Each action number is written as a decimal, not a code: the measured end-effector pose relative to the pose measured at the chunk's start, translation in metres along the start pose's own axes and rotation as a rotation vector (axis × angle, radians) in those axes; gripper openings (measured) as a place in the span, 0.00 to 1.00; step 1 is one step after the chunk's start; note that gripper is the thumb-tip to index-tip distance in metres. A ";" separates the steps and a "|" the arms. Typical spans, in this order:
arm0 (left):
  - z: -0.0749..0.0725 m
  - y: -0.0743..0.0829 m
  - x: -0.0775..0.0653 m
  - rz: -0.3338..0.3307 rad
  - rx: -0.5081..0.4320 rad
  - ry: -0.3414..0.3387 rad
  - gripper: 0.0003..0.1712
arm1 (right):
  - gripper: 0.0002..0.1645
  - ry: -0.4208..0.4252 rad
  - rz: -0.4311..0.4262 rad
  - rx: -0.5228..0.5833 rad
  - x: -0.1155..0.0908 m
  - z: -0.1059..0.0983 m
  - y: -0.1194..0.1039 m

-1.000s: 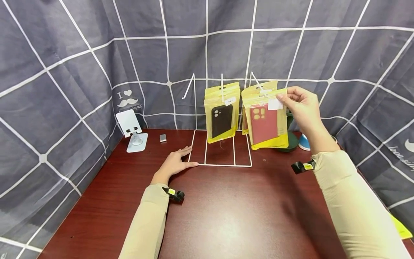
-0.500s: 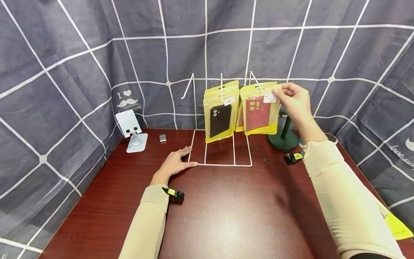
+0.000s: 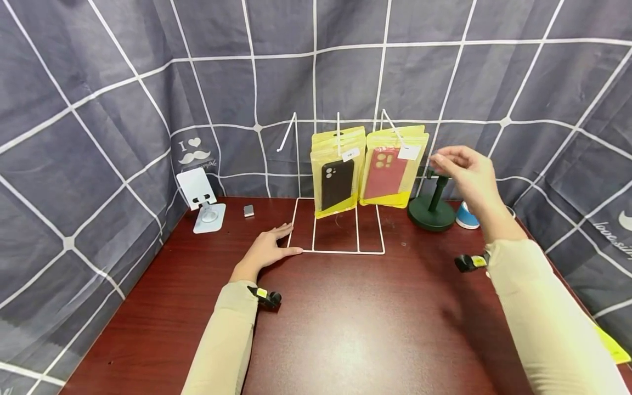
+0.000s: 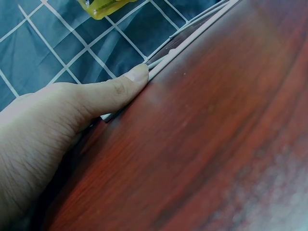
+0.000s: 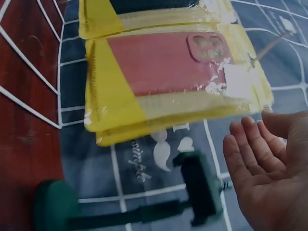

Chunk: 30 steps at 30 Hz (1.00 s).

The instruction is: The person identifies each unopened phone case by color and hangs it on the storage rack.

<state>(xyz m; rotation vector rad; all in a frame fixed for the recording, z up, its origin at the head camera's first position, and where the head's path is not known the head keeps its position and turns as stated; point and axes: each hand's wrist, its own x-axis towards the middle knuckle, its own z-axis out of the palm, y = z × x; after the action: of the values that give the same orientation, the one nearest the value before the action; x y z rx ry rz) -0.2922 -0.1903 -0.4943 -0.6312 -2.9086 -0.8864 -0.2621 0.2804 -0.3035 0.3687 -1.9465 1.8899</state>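
Note:
A white wire display rack (image 3: pixel 345 252) stands on the table with hooks rising at its back. My left hand (image 3: pixel 266 247) rests at the rack's front left corner, thumb (image 4: pixel 115 91) pressing the front wire. From the right hook hangs a yellow pouch with a red phone case (image 3: pixel 385 173) inside, another pouch behind it. Pouches with a black phone case (image 3: pixel 337 181) hang from the middle hook; the left hook (image 3: pixel 288 131) holds nothing. My right hand (image 3: pixel 466 170) is just right of the red-case pouch, apart from it, its fingers loosely bent around nothing.
A dark green stand (image 3: pixel 432 214) and a blue-and-white round object (image 3: pixel 466 216) are behind my right hand. On the left are a white phone stand (image 3: pixel 207 211) and a small grey block (image 3: pixel 248 210). Yellow packaging (image 3: pixel 612 345) lies at the right edge.
My right hand brought the red-case pouch back along the right hook, then let go and drew away right. The pouch now hangs by itself. My left hand stayed put.

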 end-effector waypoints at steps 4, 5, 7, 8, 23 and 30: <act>0.000 0.001 0.001 0.007 0.001 0.001 0.56 | 0.17 -0.040 -0.001 -0.072 -0.039 -0.032 0.010; 0.000 0.001 0.001 0.006 0.001 0.001 0.55 | 0.17 -0.047 0.007 -0.143 -0.050 -0.042 0.013; 0.000 0.001 0.001 0.006 0.002 -0.001 0.55 | 0.17 -0.056 0.043 -0.298 -0.071 -0.065 0.020; 0.000 0.001 0.001 0.003 0.001 -0.003 0.55 | 0.18 -0.060 0.062 -0.383 -0.082 -0.078 0.024; -0.001 -0.001 0.002 -0.001 0.009 -0.005 0.56 | 0.25 -0.133 0.212 -1.062 -0.172 -0.201 0.074; 0.001 -0.002 0.000 0.005 0.011 -0.006 0.56 | 0.32 -0.155 0.252 -1.121 -0.184 -0.208 0.089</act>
<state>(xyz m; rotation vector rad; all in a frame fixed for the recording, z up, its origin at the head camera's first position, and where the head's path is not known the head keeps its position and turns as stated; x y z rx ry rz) -0.2933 -0.1912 -0.4959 -0.6413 -2.9135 -0.8689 -0.1191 0.4759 -0.4655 -0.0858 -2.8614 0.6221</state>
